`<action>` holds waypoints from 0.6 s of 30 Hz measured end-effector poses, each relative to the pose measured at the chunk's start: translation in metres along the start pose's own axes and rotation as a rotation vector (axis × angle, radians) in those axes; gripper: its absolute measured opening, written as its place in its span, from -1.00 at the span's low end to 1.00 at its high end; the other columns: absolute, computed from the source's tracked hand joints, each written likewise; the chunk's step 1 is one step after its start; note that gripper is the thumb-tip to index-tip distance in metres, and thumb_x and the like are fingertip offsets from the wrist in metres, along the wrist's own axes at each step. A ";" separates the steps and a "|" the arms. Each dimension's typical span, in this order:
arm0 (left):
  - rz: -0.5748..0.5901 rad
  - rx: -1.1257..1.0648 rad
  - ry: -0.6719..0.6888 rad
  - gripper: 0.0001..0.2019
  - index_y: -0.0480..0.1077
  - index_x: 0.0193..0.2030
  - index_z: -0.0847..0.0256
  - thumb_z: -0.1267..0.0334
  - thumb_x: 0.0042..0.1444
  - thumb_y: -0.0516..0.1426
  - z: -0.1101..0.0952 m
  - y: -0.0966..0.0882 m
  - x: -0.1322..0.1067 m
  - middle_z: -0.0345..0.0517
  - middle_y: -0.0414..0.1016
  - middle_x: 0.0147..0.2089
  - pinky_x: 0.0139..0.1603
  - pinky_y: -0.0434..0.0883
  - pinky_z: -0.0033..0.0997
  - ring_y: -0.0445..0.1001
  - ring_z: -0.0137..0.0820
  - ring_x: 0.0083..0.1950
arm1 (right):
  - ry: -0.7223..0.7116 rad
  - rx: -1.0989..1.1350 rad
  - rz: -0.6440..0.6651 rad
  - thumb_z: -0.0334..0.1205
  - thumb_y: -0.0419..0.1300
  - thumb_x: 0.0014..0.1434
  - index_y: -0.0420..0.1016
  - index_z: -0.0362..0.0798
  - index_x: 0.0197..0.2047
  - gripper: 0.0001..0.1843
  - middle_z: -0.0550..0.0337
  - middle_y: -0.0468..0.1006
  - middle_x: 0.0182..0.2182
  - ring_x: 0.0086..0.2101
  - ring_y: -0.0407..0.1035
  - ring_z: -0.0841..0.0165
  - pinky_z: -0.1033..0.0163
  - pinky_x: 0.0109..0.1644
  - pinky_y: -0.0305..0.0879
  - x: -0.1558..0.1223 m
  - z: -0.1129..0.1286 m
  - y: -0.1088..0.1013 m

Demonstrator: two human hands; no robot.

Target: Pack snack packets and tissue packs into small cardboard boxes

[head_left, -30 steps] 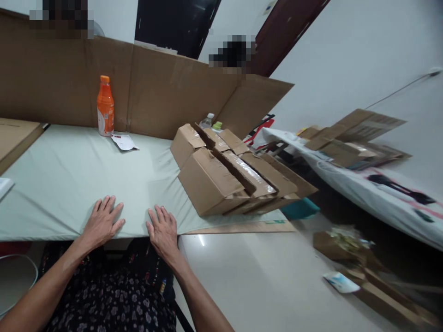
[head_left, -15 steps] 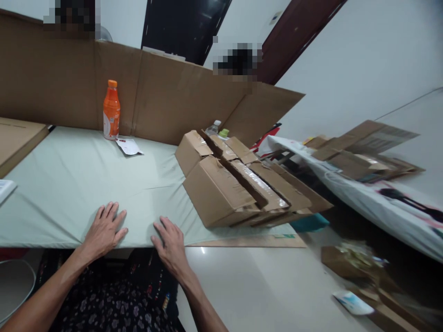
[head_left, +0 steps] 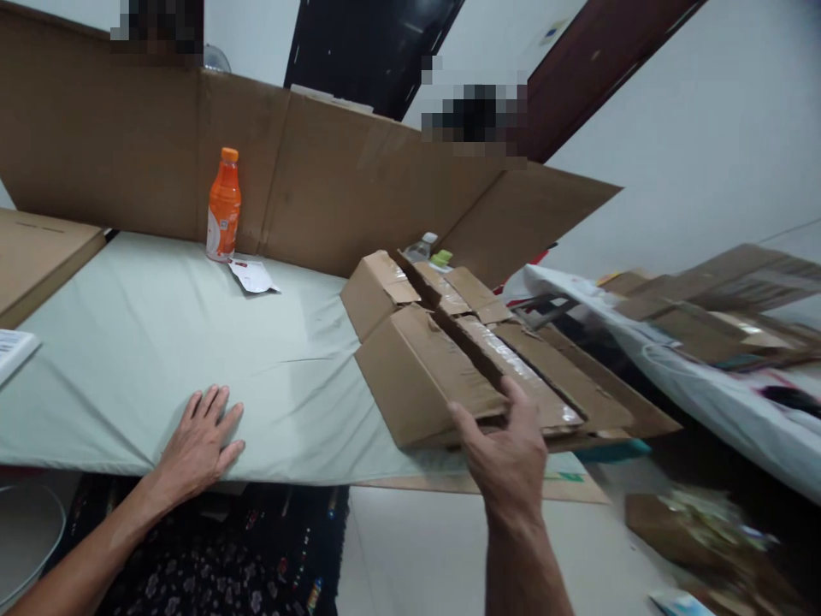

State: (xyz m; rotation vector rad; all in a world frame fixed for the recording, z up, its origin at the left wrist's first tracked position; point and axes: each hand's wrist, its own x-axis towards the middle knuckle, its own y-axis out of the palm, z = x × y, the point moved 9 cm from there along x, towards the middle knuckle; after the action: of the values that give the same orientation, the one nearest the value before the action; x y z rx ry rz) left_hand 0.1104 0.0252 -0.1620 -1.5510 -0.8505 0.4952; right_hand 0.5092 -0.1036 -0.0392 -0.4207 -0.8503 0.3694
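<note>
One cloth-covered tabletop point(head_left: 160, 342), pale green and wrinkled, is supporting an upright orange bottle point(head_left: 224, 210). A white packet point(head_left: 255, 276) is lying just beside the bottle. A tall cardboard panel point(head_left: 346, 180) is standing behind the bottle. Well to the bottle's right, a white-covered table point(head_left: 673, 368) is carrying cardboard pieces point(head_left: 757, 274). Glossy floor point(head_left: 398, 547) is showing nearer the person than the bottle.

Brown cardboard cartons point(head_left: 410, 376) are standing closely grouped, right of the bottle and nearer the person. Dark gaps are running between their tops; edges are fraying and clear tape is shining.

The left hand point(head_left: 198, 441), nearer the person than the bottle, is resting palm-down, fingers slightly apart. The right hand point(head_left: 506, 453) is meeting the cartons' near end, thumb and fingers apart; whether they are clamping cardboard is not showing clearly.
</note>
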 end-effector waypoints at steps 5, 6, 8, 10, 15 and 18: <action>-0.005 -0.075 0.022 -0.46 0.34 0.40 0.11 0.09 0.30 0.16 0.015 -0.004 0.000 0.20 0.19 0.55 0.49 0.25 0.18 0.22 0.07 0.53 | 0.170 0.279 0.065 0.13 0.36 0.01 0.60 -0.16 0.06 -0.34 -0.01 0.67 -0.24 -0.27 0.54 0.15 0.01 -0.09 0.50 0.015 0.001 0.028; -0.004 -0.087 0.025 -0.43 0.31 0.43 0.13 0.09 0.30 0.16 0.019 -0.007 0.001 0.22 0.16 0.55 0.46 0.32 0.15 0.25 0.07 0.52 | 0.176 0.301 0.092 0.12 0.34 0.01 0.65 -0.14 -0.04 -0.43 0.02 0.68 -0.29 -0.29 0.54 0.16 0.02 -0.10 0.50 0.015 0.007 0.032; -0.006 -0.140 0.019 -0.35 0.20 0.50 0.16 0.06 0.32 0.15 0.029 -0.017 0.003 0.28 0.07 0.58 0.38 0.43 0.06 0.27 0.07 0.50 | 0.134 0.305 0.137 0.08 0.32 0.03 0.69 -0.09 -0.18 -0.57 0.06 0.70 -0.32 -0.28 0.55 0.17 0.02 -0.09 0.50 0.013 0.026 0.037; -0.014 -0.245 0.006 -0.28 0.07 0.56 0.14 0.03 0.33 0.15 0.038 -0.030 0.007 0.26 -0.03 0.62 0.37 0.45 0.03 0.22 0.07 0.54 | 0.044 0.313 0.174 0.01 0.32 0.09 0.70 -0.04 -0.21 -0.67 0.12 0.71 -0.32 -0.27 0.56 0.20 0.06 -0.08 0.51 0.006 0.053 0.040; -0.053 -0.520 -0.037 0.07 -0.26 0.63 0.03 -0.06 0.17 0.30 0.062 -0.059 0.021 0.21 -0.21 0.66 0.50 0.21 0.24 0.01 0.18 0.60 | -0.267 0.522 0.379 -0.27 0.31 0.23 0.72 0.01 -0.18 -0.86 0.12 0.72 -0.29 -0.28 0.60 0.27 0.18 -0.18 0.52 -0.028 0.145 0.045; -0.048 -0.648 -0.036 0.30 -0.47 0.63 0.05 -0.12 0.06 0.39 0.081 -0.065 0.027 0.29 -0.35 0.67 0.49 0.22 0.26 -0.01 0.23 0.60 | -0.476 0.708 0.689 -0.36 0.28 0.28 0.72 0.05 -0.08 -0.78 0.11 0.72 -0.28 -0.27 0.60 0.28 0.16 -0.18 0.52 -0.052 0.198 0.055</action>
State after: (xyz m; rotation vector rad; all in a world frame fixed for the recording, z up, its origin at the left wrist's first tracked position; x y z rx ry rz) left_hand 0.0530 0.0977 -0.1087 -2.1050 -1.1431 0.2144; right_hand 0.3151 -0.0403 0.0162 0.0653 -0.9484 1.4001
